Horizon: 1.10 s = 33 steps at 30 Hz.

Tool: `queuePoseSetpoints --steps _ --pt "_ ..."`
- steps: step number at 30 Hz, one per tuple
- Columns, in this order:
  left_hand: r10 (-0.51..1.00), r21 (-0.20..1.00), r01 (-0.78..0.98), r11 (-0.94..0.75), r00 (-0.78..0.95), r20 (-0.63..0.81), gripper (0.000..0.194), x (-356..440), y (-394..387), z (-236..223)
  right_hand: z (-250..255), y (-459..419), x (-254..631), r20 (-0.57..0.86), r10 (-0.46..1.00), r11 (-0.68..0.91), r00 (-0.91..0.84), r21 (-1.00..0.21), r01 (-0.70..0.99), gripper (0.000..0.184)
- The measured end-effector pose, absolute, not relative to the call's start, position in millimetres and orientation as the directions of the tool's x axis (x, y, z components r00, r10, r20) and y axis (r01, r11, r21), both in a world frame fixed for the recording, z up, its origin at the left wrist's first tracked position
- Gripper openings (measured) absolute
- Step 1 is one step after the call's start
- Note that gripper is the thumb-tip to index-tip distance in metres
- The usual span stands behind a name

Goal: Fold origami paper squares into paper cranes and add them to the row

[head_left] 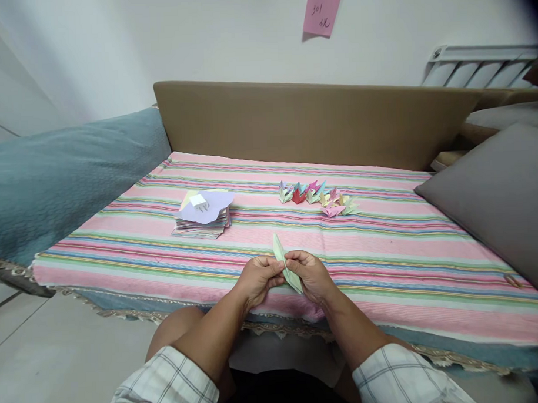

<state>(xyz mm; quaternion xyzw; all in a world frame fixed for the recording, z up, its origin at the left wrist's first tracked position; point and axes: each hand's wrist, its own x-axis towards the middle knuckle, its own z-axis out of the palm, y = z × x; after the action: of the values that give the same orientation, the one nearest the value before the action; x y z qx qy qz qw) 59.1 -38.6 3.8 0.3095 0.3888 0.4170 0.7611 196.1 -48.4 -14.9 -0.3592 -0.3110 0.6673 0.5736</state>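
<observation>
One slender pale-green paper diamond (292, 279)

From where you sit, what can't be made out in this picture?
All in the head view:
Middle of the pale green folded paper: partly hidden by the left hand and right hand.
Sheets under the purple sheet: covered by it and the white plug.
Exact number of folded paper shapes: small and overlapping.
Top of the pink note: cut off by the upper edge.
Far side of the gray cushion: cut off by the right edge.
</observation>
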Motion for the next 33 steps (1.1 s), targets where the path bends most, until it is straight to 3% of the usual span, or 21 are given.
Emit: queuePoseSetpoints --steps 24,29,33 --pt "0.917 0.858 -0.357 0.370 0.287 -0.276 0.037 61.7 -39.5 3.0 -19.0 -46.6 197.6 -0.051 0.999 -0.044 0.000 -0.867 -0.496 0.036" --pt "0.949 0.921 -0.286 0.263 0.251 -0.192 0.038 60.4 -38.9 4.7 -11.6 -48.4 197.4 -0.062 0.991 -0.115 -0.120 -0.856 -0.505 0.048" --pt "0.956 0.981 -0.139 0.135 0.277 -0.092 0.034 58.7 -39.4 2.1 -10.5 -49.6 198.3 -0.088 0.975 -0.177 -0.204 -0.862 -0.476 0.032"
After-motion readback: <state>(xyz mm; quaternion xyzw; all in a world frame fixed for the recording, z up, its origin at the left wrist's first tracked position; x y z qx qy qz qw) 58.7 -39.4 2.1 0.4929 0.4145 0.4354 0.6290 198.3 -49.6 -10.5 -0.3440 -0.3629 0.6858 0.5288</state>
